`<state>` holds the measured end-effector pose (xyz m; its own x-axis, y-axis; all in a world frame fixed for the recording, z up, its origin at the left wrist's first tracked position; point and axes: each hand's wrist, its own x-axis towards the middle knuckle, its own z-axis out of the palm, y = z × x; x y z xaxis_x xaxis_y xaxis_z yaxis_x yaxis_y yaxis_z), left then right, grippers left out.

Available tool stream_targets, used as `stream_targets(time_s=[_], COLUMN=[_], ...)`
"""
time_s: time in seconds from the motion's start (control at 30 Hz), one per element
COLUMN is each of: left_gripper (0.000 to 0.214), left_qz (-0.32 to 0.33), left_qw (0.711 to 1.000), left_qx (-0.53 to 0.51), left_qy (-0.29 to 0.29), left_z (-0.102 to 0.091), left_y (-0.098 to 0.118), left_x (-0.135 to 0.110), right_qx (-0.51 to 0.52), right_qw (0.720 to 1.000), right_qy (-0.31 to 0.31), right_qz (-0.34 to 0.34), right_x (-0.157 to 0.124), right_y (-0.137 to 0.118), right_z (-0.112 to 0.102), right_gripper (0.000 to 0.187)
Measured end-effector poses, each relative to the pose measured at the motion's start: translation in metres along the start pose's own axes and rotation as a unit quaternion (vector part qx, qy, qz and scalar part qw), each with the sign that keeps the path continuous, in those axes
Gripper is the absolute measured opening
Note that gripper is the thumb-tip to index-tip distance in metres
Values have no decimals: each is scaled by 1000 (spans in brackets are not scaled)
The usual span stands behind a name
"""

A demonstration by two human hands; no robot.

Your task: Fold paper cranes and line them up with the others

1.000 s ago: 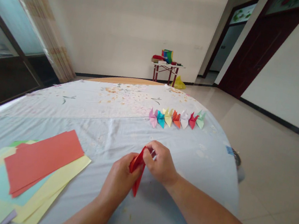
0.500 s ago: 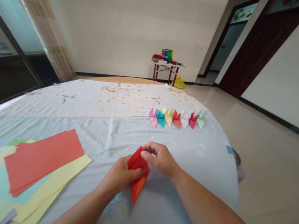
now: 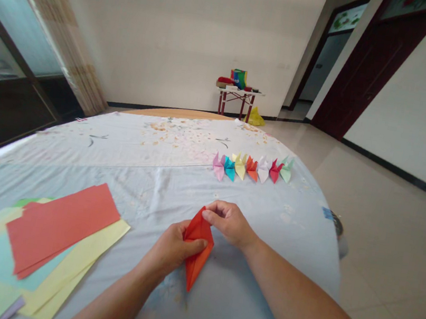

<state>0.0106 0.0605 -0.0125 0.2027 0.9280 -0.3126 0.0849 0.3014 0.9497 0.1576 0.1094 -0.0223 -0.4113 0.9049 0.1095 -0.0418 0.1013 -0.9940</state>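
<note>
An orange-red folded origami paper (image 3: 197, 265), shaped like a long diamond, is held just above the table in front of me. My left hand (image 3: 176, 244) grips its left side, the thumb lying across the middle and the other fingers hidden behind. At the upper tip my right hand (image 3: 229, 223) pinches the paper between thumb and forefinger. Beyond my hands stands a row of several folded paper cranes (image 3: 251, 169) in different colours.
Left of my hands lie red paper sheets (image 3: 62, 230) on top of yellow sheets (image 3: 77, 267) and other pastel paper. A pale patterned cloth (image 3: 146, 176) covers the round table. Against the far wall is a small table (image 3: 241, 93) with things on it.
My right thumb and forefinger have closed on the upper tip of the orange-red paper. The paper has tilted slightly, its top shifting right. My left hand keeps its hold.
</note>
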Motion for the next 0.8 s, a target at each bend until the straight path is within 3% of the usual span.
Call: stream_targets(time_s=[0.33,0.8], left_gripper=[20,17], left_qz=[0,-8], left_qw=[1000,1000], left_qx=[-12,13], left_qy=[-15,-13], left_z=[-1,-1], left_y=[-2,-1], left_x=[0,-1], right_qx=[10,21], right_qw=[1000,1000], right_qy=[-16,-16], right_qz=[-6,-7], right_x=[-1,0], right_y=[-8,-1], right_z=[-3,-3], right_gripper=[29,21])
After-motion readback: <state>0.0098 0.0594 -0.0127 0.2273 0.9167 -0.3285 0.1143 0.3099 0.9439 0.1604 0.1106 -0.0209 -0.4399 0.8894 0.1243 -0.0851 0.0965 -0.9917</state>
